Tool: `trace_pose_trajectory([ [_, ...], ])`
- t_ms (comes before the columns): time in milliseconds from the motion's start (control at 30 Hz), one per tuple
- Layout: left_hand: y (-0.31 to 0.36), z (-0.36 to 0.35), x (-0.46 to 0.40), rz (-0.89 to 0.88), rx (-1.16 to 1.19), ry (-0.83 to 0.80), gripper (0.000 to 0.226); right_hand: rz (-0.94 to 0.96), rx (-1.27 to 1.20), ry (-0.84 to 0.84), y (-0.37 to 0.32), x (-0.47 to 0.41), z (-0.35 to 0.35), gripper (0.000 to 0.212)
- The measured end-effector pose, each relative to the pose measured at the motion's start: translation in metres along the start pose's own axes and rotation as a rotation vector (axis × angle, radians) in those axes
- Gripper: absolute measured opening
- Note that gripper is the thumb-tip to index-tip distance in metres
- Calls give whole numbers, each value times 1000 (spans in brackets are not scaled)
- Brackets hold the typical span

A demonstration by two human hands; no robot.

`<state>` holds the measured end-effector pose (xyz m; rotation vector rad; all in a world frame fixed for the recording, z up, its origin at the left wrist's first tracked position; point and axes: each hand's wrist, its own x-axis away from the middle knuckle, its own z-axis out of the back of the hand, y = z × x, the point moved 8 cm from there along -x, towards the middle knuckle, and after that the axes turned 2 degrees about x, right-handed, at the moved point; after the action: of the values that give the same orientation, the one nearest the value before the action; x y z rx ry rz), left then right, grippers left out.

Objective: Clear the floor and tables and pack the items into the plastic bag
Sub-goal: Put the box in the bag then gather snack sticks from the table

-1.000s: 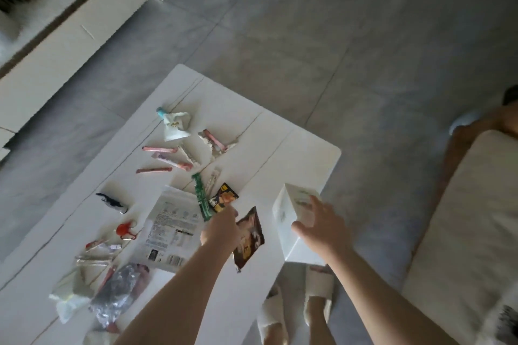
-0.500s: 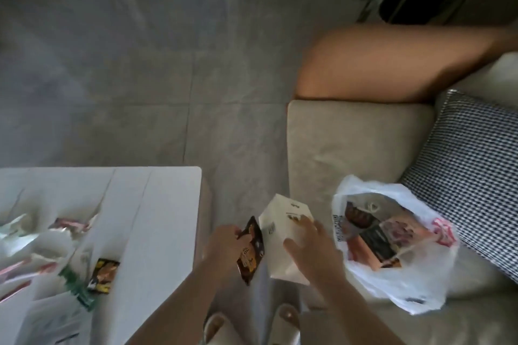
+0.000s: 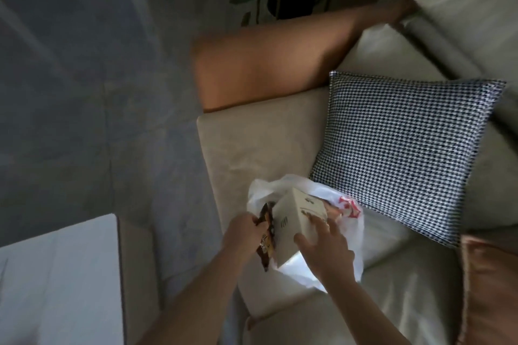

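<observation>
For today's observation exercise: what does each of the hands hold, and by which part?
Left hand pinches the dark snack packet at its left edge; right hand grips the white box by its near right side.

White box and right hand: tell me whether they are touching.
Touching. The head view shows the right hand gripping the white box, its fingers wrapped over the box's top and near side, above the plastic bag.

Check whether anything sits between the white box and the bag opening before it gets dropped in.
Nothing visible blocks it. The right hand holds the white box right over the open plastic bag on the sofa. The left hand holds a dark snack packet beside the box, not under it.
</observation>
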<state>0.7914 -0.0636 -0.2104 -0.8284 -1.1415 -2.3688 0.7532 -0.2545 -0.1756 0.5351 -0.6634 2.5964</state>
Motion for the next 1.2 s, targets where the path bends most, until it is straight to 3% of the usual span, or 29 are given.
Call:
trace_pose_trajectory([
  [233, 34, -34, -23, -62, -178, 86, 26, -13, -33, 47, 28, -27, -10, 66],
  [500, 56, -85, -52, -158, -117, -113, 34, -6, -80, 95, 32, -55, -16, 74],
  [733, 59, -59, -72, -301, -425, 129, 36, 8, -61, 69, 33, -62, -26, 67],
  [1067, 60, -54, -119, -209, -629, 84, 61, -18, -25, 152, 32, -66, -35, 76],
  [1200, 55, -52, -140, -186, -676, 113, 57, -39, -23, 147, 30, -64, -41, 73],
])
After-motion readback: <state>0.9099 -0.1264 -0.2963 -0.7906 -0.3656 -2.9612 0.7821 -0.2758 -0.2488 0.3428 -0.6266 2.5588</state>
